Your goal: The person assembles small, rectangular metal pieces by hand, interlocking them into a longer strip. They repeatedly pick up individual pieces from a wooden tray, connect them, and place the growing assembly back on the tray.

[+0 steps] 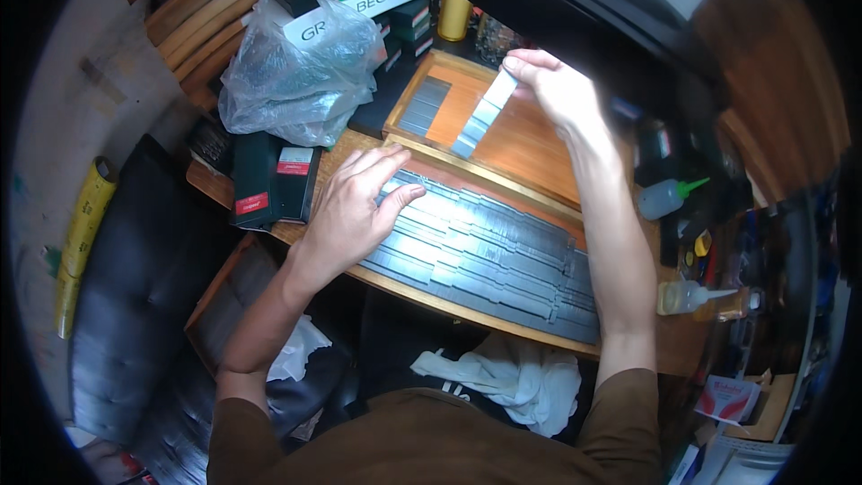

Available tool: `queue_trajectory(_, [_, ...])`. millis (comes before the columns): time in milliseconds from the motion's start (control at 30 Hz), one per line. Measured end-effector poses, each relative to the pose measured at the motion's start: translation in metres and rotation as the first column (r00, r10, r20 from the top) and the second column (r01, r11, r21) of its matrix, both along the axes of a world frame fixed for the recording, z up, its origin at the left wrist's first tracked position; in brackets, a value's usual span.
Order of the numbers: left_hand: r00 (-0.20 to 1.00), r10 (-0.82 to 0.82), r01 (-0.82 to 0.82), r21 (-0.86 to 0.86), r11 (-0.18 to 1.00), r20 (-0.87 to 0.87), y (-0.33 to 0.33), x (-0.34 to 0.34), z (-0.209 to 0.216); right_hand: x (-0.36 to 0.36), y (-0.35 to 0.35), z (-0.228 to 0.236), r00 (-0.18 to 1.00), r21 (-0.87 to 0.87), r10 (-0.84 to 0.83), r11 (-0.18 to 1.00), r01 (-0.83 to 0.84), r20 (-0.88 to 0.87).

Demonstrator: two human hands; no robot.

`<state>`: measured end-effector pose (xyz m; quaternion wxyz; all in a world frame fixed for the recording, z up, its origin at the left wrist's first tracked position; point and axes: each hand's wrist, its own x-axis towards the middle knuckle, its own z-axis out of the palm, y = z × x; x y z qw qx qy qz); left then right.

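Note:
Between its thumb and fingertips my right hand pinches the upper end of a shiny flat metal strip; whether it is one piece or a thin stack, I cannot tell. The strip slants over a shallow wooden tray, its lower end near the tray's front wall. At that tray's left end lies a small group of grey metal strips. Nearer to me, many long notched metal strips lie side by side in a wooden-edged tray. My left hand rests at their left end, fingers spread and thumb over the strips.
A plastic bag and dark boxes stand at the left. Behind are more stacked boxes and a yellow cylinder. Squeeze bottles sit at the right. White cloth lies below the table edge.

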<state>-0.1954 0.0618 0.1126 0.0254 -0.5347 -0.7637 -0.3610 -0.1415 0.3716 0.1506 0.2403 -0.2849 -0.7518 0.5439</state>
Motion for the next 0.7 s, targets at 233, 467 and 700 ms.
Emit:
queue_trajectory(233, [0.985, -0.090, 0.066, -0.163, 0.984, -0.147, 0.006, -0.027, -0.025, -0.070, 0.007, -0.053, 0.987, -0.151, 0.020, 0.988, 0.004, 0.162])
queue_trajectory(467, [0.953, -0.276, 0.226, -0.316, 0.922, -0.122, 0.048, -0.037, -0.023, -0.086, 0.007, -0.079, 0.982, -0.228, 0.123, 0.970, -0.088, 0.146])
queue_trajectory(700, [0.960, -0.273, 0.238, -0.325, 0.915, -0.064, 0.074, -0.053, -0.032, -0.098, 0.000, -0.104, 0.995, -0.007, -0.010, 1.000, 0.010, 0.098])
